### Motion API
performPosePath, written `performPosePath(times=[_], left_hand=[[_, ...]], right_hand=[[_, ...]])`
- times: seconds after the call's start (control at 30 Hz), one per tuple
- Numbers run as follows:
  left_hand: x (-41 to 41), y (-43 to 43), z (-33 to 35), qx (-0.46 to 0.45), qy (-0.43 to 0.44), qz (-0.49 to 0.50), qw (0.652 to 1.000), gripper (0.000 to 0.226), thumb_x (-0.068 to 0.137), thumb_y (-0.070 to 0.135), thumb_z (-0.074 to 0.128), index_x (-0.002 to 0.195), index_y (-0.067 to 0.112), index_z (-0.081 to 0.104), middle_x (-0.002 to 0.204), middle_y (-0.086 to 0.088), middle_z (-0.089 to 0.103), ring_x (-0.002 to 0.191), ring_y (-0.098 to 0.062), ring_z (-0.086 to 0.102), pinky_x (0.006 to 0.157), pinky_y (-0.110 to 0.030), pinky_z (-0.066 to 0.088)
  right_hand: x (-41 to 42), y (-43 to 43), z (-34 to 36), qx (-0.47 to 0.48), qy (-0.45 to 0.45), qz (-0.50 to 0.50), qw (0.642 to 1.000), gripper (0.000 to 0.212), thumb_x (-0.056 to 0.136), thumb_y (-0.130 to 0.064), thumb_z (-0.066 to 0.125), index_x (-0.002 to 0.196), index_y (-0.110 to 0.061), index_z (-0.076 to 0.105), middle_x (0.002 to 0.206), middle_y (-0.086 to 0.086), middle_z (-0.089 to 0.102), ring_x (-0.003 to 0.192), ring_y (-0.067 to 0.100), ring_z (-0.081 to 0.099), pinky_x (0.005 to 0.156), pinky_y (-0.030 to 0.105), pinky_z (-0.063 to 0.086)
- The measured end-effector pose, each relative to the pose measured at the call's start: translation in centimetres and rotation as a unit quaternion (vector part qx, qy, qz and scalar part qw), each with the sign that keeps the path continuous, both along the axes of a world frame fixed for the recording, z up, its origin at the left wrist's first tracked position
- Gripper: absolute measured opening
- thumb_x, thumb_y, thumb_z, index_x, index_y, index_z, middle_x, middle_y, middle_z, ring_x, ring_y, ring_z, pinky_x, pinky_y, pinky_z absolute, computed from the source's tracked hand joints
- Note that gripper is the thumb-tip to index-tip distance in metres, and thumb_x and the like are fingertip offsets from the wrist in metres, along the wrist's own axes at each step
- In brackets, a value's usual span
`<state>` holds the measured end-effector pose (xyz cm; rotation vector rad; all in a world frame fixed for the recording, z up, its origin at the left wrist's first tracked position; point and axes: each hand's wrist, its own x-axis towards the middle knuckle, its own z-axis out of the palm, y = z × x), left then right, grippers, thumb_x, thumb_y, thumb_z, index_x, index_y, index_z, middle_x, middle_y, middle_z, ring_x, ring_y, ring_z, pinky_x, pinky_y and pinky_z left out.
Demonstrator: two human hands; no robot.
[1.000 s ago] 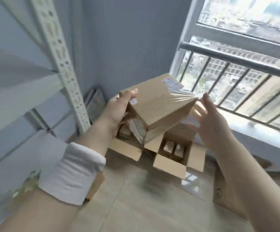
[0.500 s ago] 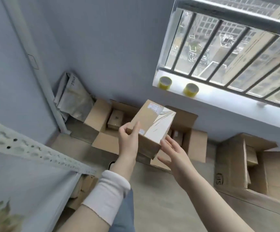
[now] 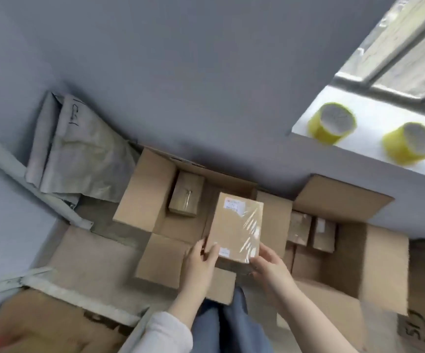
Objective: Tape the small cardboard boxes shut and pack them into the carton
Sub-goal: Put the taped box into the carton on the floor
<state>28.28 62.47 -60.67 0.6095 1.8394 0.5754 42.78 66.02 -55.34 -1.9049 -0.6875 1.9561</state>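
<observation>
Grey-blue walls meet in a corner above a floor crowded with cardboard. At far left a pale metal shelf post (image 3: 28,179) slants down; crumpled grey bags (image 3: 79,161) lean on the wall beside it. Next comes the left carton (image 3: 145,189), flaps spread open, with one small box (image 3: 186,197) lying against its left inner wall. Over that carton's opening is the taped box (image 3: 236,225) – white label at its far end, clear tape shining along its right side; whether it rests on the carton floor or is carried above it cannot be told. The left hand (image 3: 201,263) grips its near left corner, thumb on top; the right hand (image 3: 270,266) clasps the near right corner, fingers curled to the edge. Just right, touching the first, stands the right carton (image 3: 341,194) – two more boxes (image 3: 299,228) sit upright side by side inside. On the white windowsill (image 3: 364,138) stand two yellow tape rolls (image 3: 332,121) (blurred), near each other.
</observation>
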Motion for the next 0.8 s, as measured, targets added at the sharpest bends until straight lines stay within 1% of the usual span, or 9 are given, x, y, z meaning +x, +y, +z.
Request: performPosePath(times=[0.1, 0.2, 0.27, 0.33, 0.43, 0.5, 0.67, 0.73, 0.8], left_hand=[[-0.9, 3.7, -10.5, 0.009, -0.013, 0.017, 1.0, 0.034, 0.091, 0.034, 0.055, 0.119, 0.015, 0.058, 0.114, -0.002, 0.06, 0.111, -0.02, 0.055, 0.093, -0.031, 0.043], [-1.7, 6.7, -20.2, -0.003, 0.009, 0.016, 1.0, 0.038, 0.092, 0.036, 0.053, 0.123, 0.014, 0.056, 0.119, -0.003, 0.063, 0.112, -0.02, 0.056, 0.088, -0.027, 0.041], [-2.1, 8.0, -25.5, -0.005, 0.014, -0.001, 1.0, 0.041, 0.094, 0.038, 0.049, 0.127, 0.013, 0.054, 0.124, -0.003, 0.06, 0.116, -0.021, 0.053, 0.09, -0.026, 0.039], [-2.2, 9.3, -29.9, -0.002, -0.001, -0.015, 1.0, 0.044, 0.095, 0.038, 0.048, 0.132, 0.014, 0.051, 0.129, -0.003, 0.057, 0.12, -0.021, 0.051, 0.097, -0.028, 0.039], [-2.3, 11.2, -35.1, -0.007, -0.013, -0.04, 0.999, 0.045, 0.096, 0.035, 0.048, 0.136, 0.013, 0.048, 0.133, -0.004, 0.055, 0.124, -0.021, 0.049, 0.101, -0.028, 0.037], [-2.2, 12.4, -37.8, -0.015, -0.015, -0.067, 0.998, 0.046, 0.095, 0.036, 0.05, 0.136, 0.014, 0.048, 0.134, -0.003, 0.055, 0.123, -0.02, 0.05, 0.099, -0.027, 0.038], [-1.8, 14.2, -41.1, -0.019, -0.013, -0.106, 0.994, 0.048, 0.092, 0.028, 0.057, 0.137, 0.016, 0.042, 0.131, -0.002, 0.056, 0.121, -0.019, 0.051, 0.089, -0.021, 0.038], [-1.6, 14.8, -41.7, -0.015, -0.003, -0.104, 0.994, 0.053, 0.089, 0.03, 0.06, 0.137, 0.02, 0.041, 0.131, -0.003, 0.055, 0.122, -0.019, 0.05, 0.091, -0.023, 0.038], [-1.3, 15.2, -42.3, -0.018, 0.007, -0.105, 0.994, 0.057, 0.087, 0.035, 0.063, 0.137, 0.023, 0.04, 0.131, -0.005, 0.054, 0.121, -0.021, 0.051, 0.095, -0.028, 0.041]], right_hand=[[-1.7, 4.4, -10.7, -0.033, 0.004, -0.014, 0.999, 0.043, 0.09, 0.01, 0.04, 0.127, -0.009, 0.049, 0.098, 0.005, 0.065, 0.077, 0.013, 0.061, 0.052, 0.015, 0.05], [-2.8, 7.5, -20.1, -0.064, 0.003, -0.058, 0.996, 0.048, 0.091, 0.004, 0.042, 0.133, -0.019, 0.047, 0.102, 0.002, 0.065, 0.085, 0.013, 0.06, 0.074, 0.022, 0.05], [-3.0, 8.7, -25.4, -0.09, 0.015, -0.109, 0.99, 0.053, 0.092, 0.004, 0.043, 0.14, -0.018, 0.04, 0.117, 0.006, 0.061, 0.094, 0.015, 0.057, 0.087, 0.028, 0.045], [-2.8, 9.8, -29.8, -0.11, 0.019, -0.152, 0.982, 0.053, 0.093, 0.003, 0.043, 0.142, -0.016, 0.038, 0.131, 0.009, 0.054, 0.105, 0.019, 0.052, 0.094, 0.032, 0.041], [-2.7, 11.1, -35.0, -0.131, -0.002, -0.208, 0.969, 0.049, 0.094, -0.002, 0.044, 0.14, -0.016, 0.041, 0.137, 0.009, 0.048, 0.123, 0.025, 0.046, 0.103, 0.036, 0.037], [-2.7, 11.9, -37.8, -0.135, -0.021, -0.242, 0.961, 0.046, 0.094, -0.004, 0.045, 0.138, -0.017, 0.044, 0.136, 0.008, 0.048, 0.124, 0.024, 0.046, 0.103, 0.035, 0.037], [-3.8, 13.1, -42.4, -0.108, -0.066, -0.293, 0.948, 0.041, 0.098, -0.006, 0.042, 0.137, -0.017, 0.046, 0.131, 0.007, 0.054, 0.118, 0.023, 0.052, 0.089, 0.028, 0.04], [-4.0, 13.5, -43.8, -0.103, -0.095, -0.322, 0.936, 0.039, 0.097, -0.011, 0.047, 0.136, -0.014, 0.048, 0.132, 0.008, 0.054, 0.121, 0.024, 0.051, 0.093, 0.027, 0.04], [-4.1, 13.9, -44.6, -0.111, -0.106, -0.354, 0.923, 0.039, 0.095, -0.016, 0.053, 0.133, -0.009, 0.05, 0.129, 0.009, 0.056, 0.118, 0.023, 0.053, 0.09, 0.024, 0.039]])
